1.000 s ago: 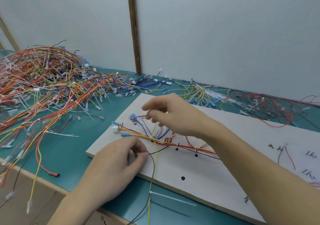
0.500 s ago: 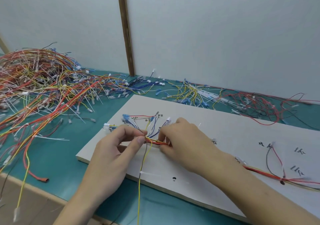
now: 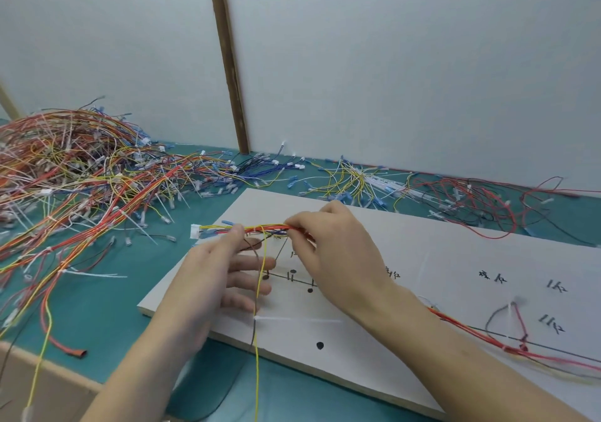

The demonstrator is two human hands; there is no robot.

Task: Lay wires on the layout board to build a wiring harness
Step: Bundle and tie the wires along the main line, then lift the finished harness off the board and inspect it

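The wire bundle [image 3: 260, 228] of red, yellow and blue strands is held raised over the near-left part of the layout board [image 3: 439, 259]. The right hand [image 3: 331, 246] pinches it; the left hand [image 3: 221, 272] pinches it with thumb and forefinger, other fingers spread. The bundle's red run already lies along the board's right side, so routing looks well begun, with this branch unplaced and a heap of loose wires [image 3: 81, 174] waiting on the worktop [image 3: 107, 294].

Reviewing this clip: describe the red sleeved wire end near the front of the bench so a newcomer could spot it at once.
Start at the white layout board on the teal bench, then look left of its near-left corner, toward the bench's front edge. There a thick red sleeve ends a curving red wire; it is fatter than every thin wire around it and has a dark open tip.
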